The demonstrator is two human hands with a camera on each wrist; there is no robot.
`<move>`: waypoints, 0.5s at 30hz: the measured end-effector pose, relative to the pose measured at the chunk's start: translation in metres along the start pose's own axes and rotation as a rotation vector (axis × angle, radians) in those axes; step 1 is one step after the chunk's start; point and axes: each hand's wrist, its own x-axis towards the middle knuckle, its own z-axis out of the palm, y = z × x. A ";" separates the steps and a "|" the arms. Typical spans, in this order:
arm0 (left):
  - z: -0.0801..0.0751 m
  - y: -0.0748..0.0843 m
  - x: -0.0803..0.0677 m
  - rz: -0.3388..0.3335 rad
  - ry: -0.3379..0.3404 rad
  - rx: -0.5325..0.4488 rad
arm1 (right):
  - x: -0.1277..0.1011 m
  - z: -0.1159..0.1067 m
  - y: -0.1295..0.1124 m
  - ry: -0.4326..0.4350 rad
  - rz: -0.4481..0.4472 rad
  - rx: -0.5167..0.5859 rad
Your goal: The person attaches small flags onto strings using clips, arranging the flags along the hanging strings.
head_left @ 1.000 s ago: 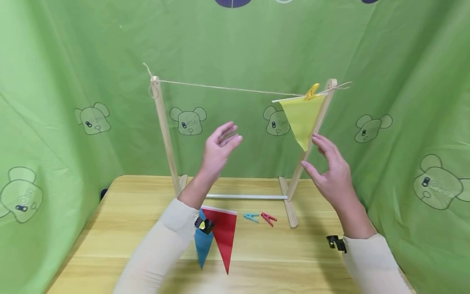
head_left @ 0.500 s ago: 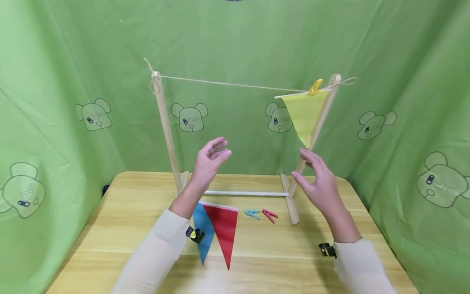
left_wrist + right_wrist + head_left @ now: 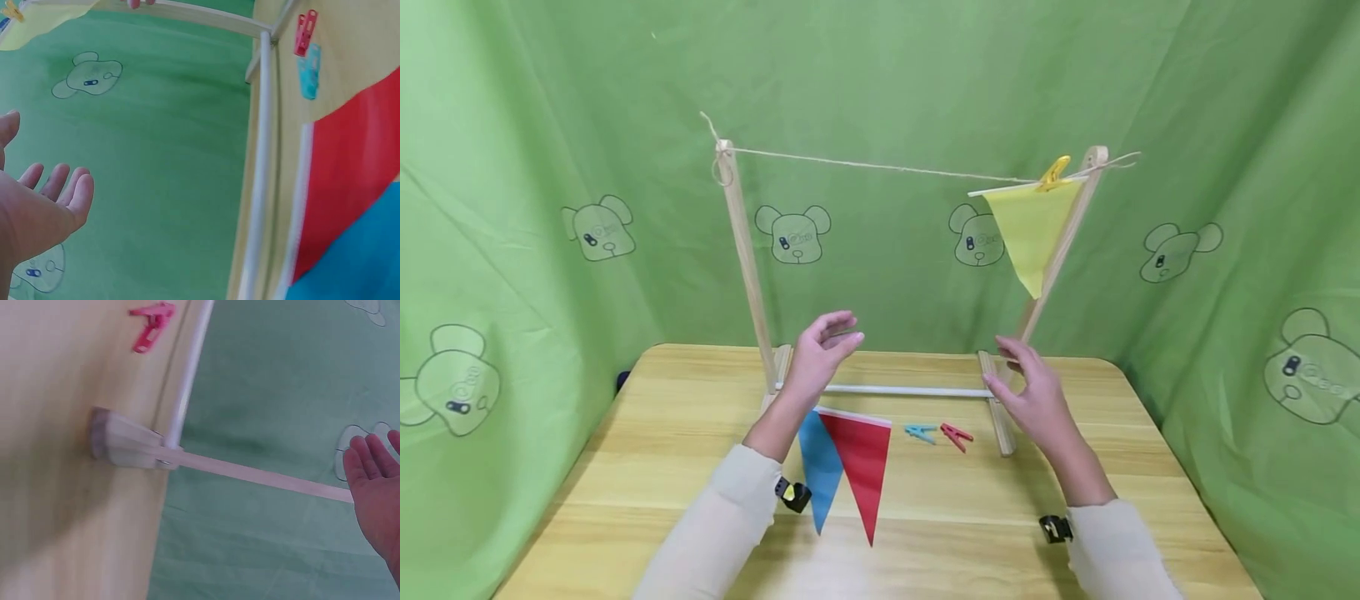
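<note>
My left hand (image 3: 817,357) hovers above the blue pennant (image 3: 822,467) and the red pennant (image 3: 863,467), its fingers loosely bent around nothing. My right hand (image 3: 1028,392) hangs in the air by the right post's foot, also holding nothing; the right wrist view shows its fingers relaxed. On the table between the hands lie a light blue clothespin (image 3: 921,432) and a red clothespin (image 3: 956,437). A yellow pennant (image 3: 1033,233) hangs from the string (image 3: 880,166) under a yellow clothespin (image 3: 1054,173). The red pennant overlaps part of the blue one.
A wooden frame stands at the back of the table (image 3: 940,550). Its left post (image 3: 746,258) and right post (image 3: 1060,258) carry the string, and a white rod (image 3: 910,390) joins them low down. Green curtain (image 3: 880,75) surrounds the table.
Both hands have come down toward the table, the right one moving left and away from the yellow pennant. The camera view has tilted down slightly. The pennants and clothespins stay in place.
</note>
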 end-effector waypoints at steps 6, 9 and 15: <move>-0.006 -0.019 -0.005 -0.039 0.012 0.033 | -0.009 0.015 0.011 -0.070 0.050 0.003; -0.011 -0.028 -0.007 -0.049 0.024 0.050 | -0.013 0.021 0.014 -0.094 0.073 0.018; -0.020 -0.045 -0.012 -0.085 0.018 0.072 | -0.019 0.031 0.021 -0.159 0.150 0.026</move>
